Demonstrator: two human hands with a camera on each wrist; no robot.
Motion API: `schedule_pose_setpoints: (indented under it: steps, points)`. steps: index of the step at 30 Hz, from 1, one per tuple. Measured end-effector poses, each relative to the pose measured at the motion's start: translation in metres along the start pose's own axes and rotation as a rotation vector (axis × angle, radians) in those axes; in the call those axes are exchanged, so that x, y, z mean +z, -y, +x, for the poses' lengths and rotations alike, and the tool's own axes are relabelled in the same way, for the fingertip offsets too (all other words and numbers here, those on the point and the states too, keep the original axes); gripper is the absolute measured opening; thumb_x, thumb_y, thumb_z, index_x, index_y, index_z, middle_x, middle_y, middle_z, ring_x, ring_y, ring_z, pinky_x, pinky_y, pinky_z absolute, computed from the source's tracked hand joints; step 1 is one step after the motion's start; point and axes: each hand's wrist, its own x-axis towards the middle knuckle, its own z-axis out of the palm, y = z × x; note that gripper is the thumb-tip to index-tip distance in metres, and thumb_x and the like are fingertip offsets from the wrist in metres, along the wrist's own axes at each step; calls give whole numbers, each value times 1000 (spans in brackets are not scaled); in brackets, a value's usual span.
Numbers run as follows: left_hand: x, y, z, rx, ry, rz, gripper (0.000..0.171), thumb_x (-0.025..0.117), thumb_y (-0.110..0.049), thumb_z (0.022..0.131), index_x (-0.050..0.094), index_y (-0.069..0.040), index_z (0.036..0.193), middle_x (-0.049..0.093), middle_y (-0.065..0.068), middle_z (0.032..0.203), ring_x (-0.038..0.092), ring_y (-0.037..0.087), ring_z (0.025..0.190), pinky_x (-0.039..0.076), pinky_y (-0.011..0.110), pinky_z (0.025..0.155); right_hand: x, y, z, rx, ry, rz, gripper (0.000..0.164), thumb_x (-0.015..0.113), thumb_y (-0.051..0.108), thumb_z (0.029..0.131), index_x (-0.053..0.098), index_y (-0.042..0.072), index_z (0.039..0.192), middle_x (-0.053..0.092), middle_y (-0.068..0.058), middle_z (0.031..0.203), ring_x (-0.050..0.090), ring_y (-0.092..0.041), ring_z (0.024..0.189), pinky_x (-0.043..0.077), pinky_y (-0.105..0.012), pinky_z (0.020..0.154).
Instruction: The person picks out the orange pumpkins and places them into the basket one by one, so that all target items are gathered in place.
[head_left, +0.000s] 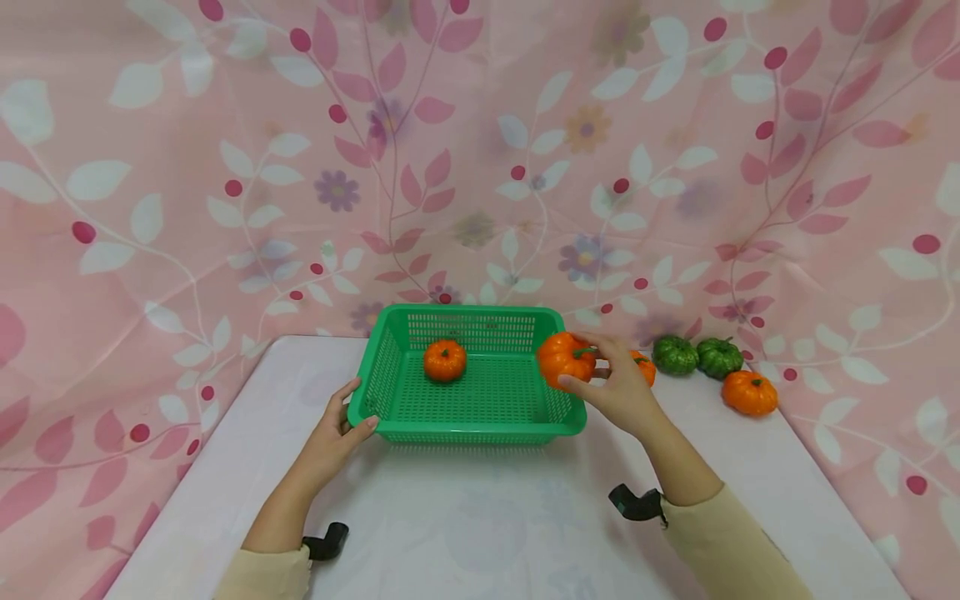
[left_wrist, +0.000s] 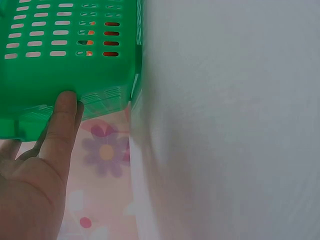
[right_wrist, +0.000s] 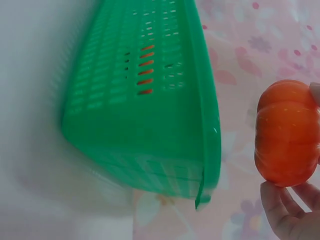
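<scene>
My right hand [head_left: 626,396] holds an orange pumpkin [head_left: 564,360] by its sides, over the right rim of a green plastic basket [head_left: 480,429]. Seen from the right wrist, this pumpkin [right_wrist: 287,132] is raised beyond the basket's rim, fingers and thumb at opposite ends. A smaller-looking orange pumpkin [head_left: 445,361] sits inside the basket, toward the left. At the basket's front left corner, my left hand [head_left: 333,437] grips the rim, its thumb at the front. The left wrist view has the left hand [left_wrist: 42,170] against the basket's outer wall [left_wrist: 65,80].
Right of the basket, on the white-covered table [head_left: 465,517], lie two green pumpkins [head_left: 675,356] and an orange pumpkin [head_left: 750,393]. Another orange pumpkin [head_left: 643,367] is partly hidden behind my right hand. A pink floral curtain [head_left: 480,167] hangs right behind the table.
</scene>
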Motion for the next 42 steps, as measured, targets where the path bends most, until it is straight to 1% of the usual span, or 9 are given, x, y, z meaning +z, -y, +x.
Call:
schedule_pose_setpoints:
  steps: [3,7,12,18,25,32,37,42]
  points:
    - [0,1,0,0,-5,-6,81,62,-28,102,8,-18,161,37,29,150,49,35,130,48,20,94,7,2,2,-5,13,6,68,81,31,86,51,15,145,46,-9,139,49,-27,117,51,-48,95]
    - [1,1,0,8,-9,-9,81,62,-27,101,9,-18,161,39,29,150,49,37,131,48,22,95,15,3,5,-10,26,11,67,81,31,86,52,14,144,46,-10,137,49,-28,116,52,-46,94]
    - [0,1,1,15,-7,-18,80,62,-26,102,9,-18,161,38,29,150,48,38,131,48,22,95,22,5,8,-8,40,26,66,81,30,86,52,14,144,47,-11,136,49,-28,115,51,-46,96]
    - [0,1,0,15,-7,-25,80,62,-26,102,9,-18,161,38,29,150,48,38,131,48,21,94,28,13,13,20,60,16,68,80,35,86,52,17,145,46,-10,138,47,-30,121,50,-50,99]
    - [0,2,1,9,-10,-11,80,62,-26,101,9,-18,161,37,30,150,49,39,130,49,24,95,41,15,19,14,69,7,65,81,41,85,54,24,142,48,-6,134,50,-27,121,52,-48,97]
    - [1,1,1,3,-7,-14,81,62,-27,101,9,-19,161,37,29,151,49,39,130,49,24,94,55,18,25,-21,101,23,67,82,38,84,55,21,143,48,-7,135,50,-29,122,53,-48,96]
    - [1,1,1,2,-10,-7,80,62,-27,101,10,-18,161,38,29,150,50,38,130,49,25,95,64,21,29,-26,116,22,68,83,37,83,55,21,143,48,-7,136,49,-28,122,53,-48,95]
    - [1,0,0,1,-13,-8,80,62,-26,101,10,-19,161,39,29,150,50,37,130,49,23,94,74,25,33,-18,135,15,67,82,39,84,55,21,142,47,-6,138,49,-26,122,53,-48,95]
